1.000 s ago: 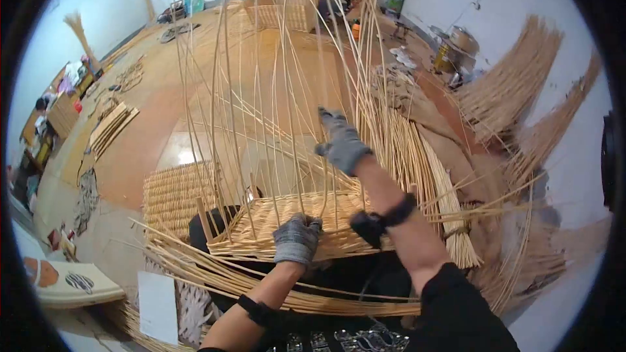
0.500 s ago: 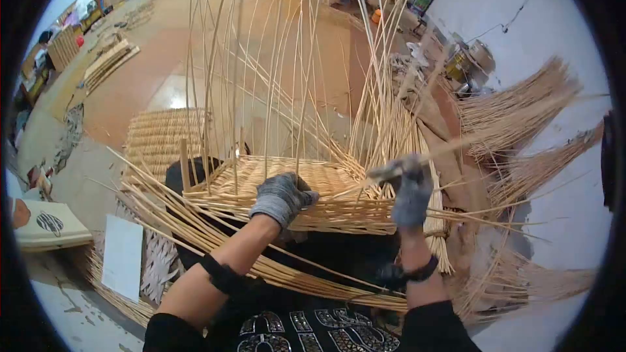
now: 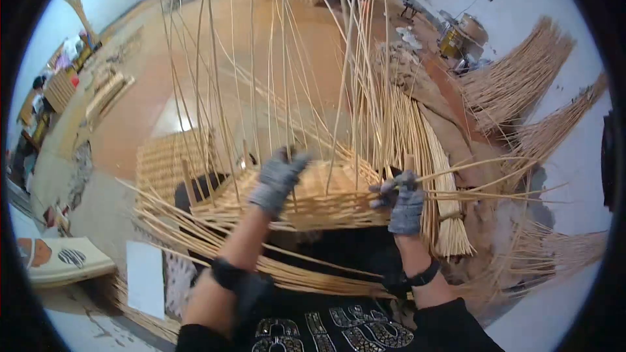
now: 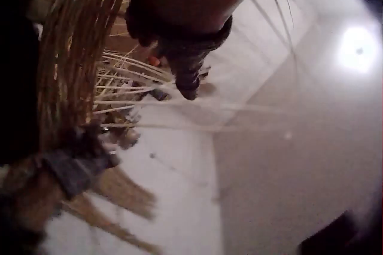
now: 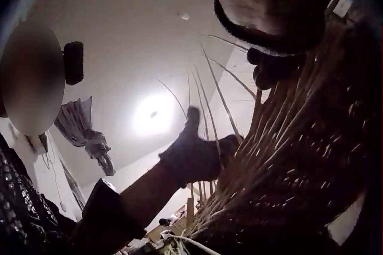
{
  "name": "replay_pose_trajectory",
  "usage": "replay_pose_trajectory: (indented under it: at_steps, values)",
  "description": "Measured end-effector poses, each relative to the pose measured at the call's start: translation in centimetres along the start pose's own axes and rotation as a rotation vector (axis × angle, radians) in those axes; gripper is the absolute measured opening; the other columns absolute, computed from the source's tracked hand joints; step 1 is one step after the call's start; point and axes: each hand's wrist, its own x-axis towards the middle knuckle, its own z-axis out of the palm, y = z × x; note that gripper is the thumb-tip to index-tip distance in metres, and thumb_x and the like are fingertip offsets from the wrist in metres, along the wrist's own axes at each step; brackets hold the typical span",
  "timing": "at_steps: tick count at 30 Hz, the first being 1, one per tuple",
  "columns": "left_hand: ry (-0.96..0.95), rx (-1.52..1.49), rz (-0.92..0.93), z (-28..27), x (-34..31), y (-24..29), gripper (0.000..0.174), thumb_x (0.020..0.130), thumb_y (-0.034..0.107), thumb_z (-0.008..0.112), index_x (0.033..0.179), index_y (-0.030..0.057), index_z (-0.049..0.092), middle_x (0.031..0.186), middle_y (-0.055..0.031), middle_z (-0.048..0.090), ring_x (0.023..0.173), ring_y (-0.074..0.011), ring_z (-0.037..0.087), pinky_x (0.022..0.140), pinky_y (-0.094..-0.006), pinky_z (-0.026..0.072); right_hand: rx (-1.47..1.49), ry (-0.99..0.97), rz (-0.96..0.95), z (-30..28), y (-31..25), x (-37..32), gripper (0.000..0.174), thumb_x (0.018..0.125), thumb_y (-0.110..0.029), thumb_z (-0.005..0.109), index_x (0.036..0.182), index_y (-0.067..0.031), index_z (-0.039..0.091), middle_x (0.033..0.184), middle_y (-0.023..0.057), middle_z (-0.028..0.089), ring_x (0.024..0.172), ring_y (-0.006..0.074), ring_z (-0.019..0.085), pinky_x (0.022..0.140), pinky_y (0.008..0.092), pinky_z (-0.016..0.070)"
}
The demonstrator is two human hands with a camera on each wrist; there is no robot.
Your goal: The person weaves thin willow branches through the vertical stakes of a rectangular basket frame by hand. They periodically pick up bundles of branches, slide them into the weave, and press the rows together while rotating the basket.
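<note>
A partly woven wicker basket (image 3: 326, 212) lies in front of the person, tall upright stakes (image 3: 285, 78) rising from it. My left hand (image 3: 277, 179), in a grey glove and blurred, is over the near woven side among the stakes. The right wrist view shows that left hand (image 5: 200, 153) with its thumb raised and its fingers reaching to the stakes. At the basket's right corner my gloved right hand (image 3: 405, 205) has its fingers curled round pale willow rods (image 3: 469, 173), whose ends stick out to the right. Several more rods (image 3: 326, 280) trail along the basket's near side.
A tied bundle of rods (image 3: 453, 221) lies right of the basket. Brushy bundles (image 3: 521, 78) lean on the right wall. To the left are a woven panel (image 3: 173, 160), a white sheet (image 3: 144, 278) and a cream-coloured seat (image 3: 78, 257). Another person sits at the back.
The right hand reached forward among the stakes, then came back to the right corner with rods. The left hand has lifted from the near rim and moved slightly forward.
</note>
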Motion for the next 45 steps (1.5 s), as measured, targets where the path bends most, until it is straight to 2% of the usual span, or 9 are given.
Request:
replay_pose_trajectory:
  at_steps: [9, 13, 16, 19, 22, 28, 34, 41, 45]
  values:
    - [0.146, 0.204, 0.163, 2.1, 1.8, -0.7, 0.062, 0.058, 0.033, 0.082, 0.102, -0.0027, 0.058, 0.090, -0.0141, 0.064, 0.084, -0.0219, 0.061, 0.076, -0.0292, 0.0479, -0.723, -0.129, -0.275, 6.6, -1.3, -4.6, 0.028, 0.093, -0.029, 0.043, 0.078, -0.0050, 0.046, 0.072, 0.0133, 0.058, 0.069, 0.0316, 0.064, 0.037, 0.0333, 0.0517]
    - [0.241, 0.560, 0.048, 1.9, 3.4, -1.3, 0.070, 0.064, 0.036, 0.078, 0.113, -0.0058, 0.050, 0.094, -0.0197, 0.063, 0.088, -0.0340, 0.060, 0.081, -0.0386, 0.0464, -0.192, 0.017, 0.106, 3.7, -2.9, -2.0, 0.022, 0.091, -0.026, 0.047, 0.082, -0.0060, 0.050, 0.075, 0.0127, 0.060, 0.068, 0.0292, 0.063, 0.052, 0.0350, 0.0543]
    - [0.647, 0.830, 0.908, 4.3, -2.7, 2.0, 0.069, 0.074, 0.029, 0.072, 0.124, -0.0049, 0.039, 0.113, -0.0230, 0.055, 0.103, -0.0318, 0.055, 0.089, -0.0342, 0.0420, -0.165, 0.083, 0.050, 1.3, -1.0, -0.9, 0.024, 0.090, -0.029, 0.049, 0.084, -0.0063, 0.051, 0.075, 0.0130, 0.060, 0.070, 0.0292, 0.063, 0.048, 0.0325, 0.0538]
    - [-0.134, 0.753, 0.026, 9.2, -3.6, 3.1, 0.054, 0.079, 0.031, 0.065, 0.124, 0.0090, 0.046, 0.117, -0.0192, 0.055, 0.107, -0.0328, 0.053, 0.093, -0.0345, 0.0395, -0.367, 0.277, -0.051, -0.2, -3.1, -2.2, 0.026, 0.090, -0.031, 0.050, 0.087, -0.0058, 0.051, 0.076, 0.0125, 0.060, 0.070, 0.0277, 0.063, 0.049, 0.0328, 0.0543]
    - [-0.404, 0.692, 0.089, 9.2, -0.6, 1.3, 0.036, 0.077, 0.033, 0.067, 0.105, 0.0113, 0.061, 0.101, -0.0172, 0.063, 0.096, -0.0286, 0.060, 0.087, -0.0357, 0.0428, -0.189, 0.118, -0.073, -3.4, -8.2, -1.3, 0.030, 0.090, -0.032, 0.051, 0.092, -0.0023, 0.054, 0.077, 0.0111, 0.061, 0.066, 0.0216, 0.061, 0.049, 0.0279, 0.0513]
    - [0.065, 0.872, 0.037, 12.0, -2.7, 0.2, 0.035, 0.081, 0.045, 0.055, 0.091, 0.0130, 0.066, 0.085, -0.0152, 0.065, 0.082, -0.0310, 0.061, 0.075, -0.0413, 0.0450, -1.420, -0.327, -1.098, 5.8, -6.2, 14.1, 0.020, 0.083, -0.012, 0.054, 0.100, -0.0013, 0.055, 0.093, 0.0110, 0.059, 0.083, 0.0118, 0.056, 0.077, 0.0248, 0.0455]
    - [-0.073, 0.805, 0.039, 10.4, -1.3, 1.9, 0.040, 0.075, 0.046, 0.061, 0.083, 0.0077, 0.067, 0.080, -0.0142, 0.066, 0.081, -0.0295, 0.063, 0.074, -0.0401, 0.0456, -0.517, 0.016, -0.107, -0.7, -11.2, 6.6, 0.015, 0.086, -0.017, 0.052, 0.077, -0.0063, 0.048, 0.058, 0.0036, 0.047, 0.050, 0.0154, 0.055, 0.056, 0.0307, 0.0528]
    - [-0.032, 0.678, -0.091, 12.6, 0.0, 3.1, 0.056, 0.068, 0.055, 0.060, 0.097, 0.0078, 0.066, 0.103, -0.0156, 0.063, 0.095, -0.0306, 0.060, 0.082, -0.0400, 0.0450, -0.035, 0.012, -0.250, 5.5, -10.8, -2.9, 0.027, 0.090, -0.027, 0.050, 0.072, -0.0068, 0.051, 0.058, 0.0056, 0.053, 0.053, 0.0209, 0.058, 0.053, 0.0343, 0.0528]
    - [0.036, 0.592, -0.075, 12.0, 0.9, 0.6, 0.074, 0.066, 0.056, 0.063, 0.122, 0.0098, 0.048, 0.102, -0.0193, 0.061, 0.094, -0.0352, 0.059, 0.083, -0.0405, 0.0446, -0.925, 0.266, 0.303, -3.7, -15.6, -1.6, 0.038, 0.081, -0.042, 0.059, 0.098, -0.0073, 0.059, 0.094, 0.0153, 0.062, 0.079, 0.0248, 0.064, 0.069, 0.0368, 0.0527]
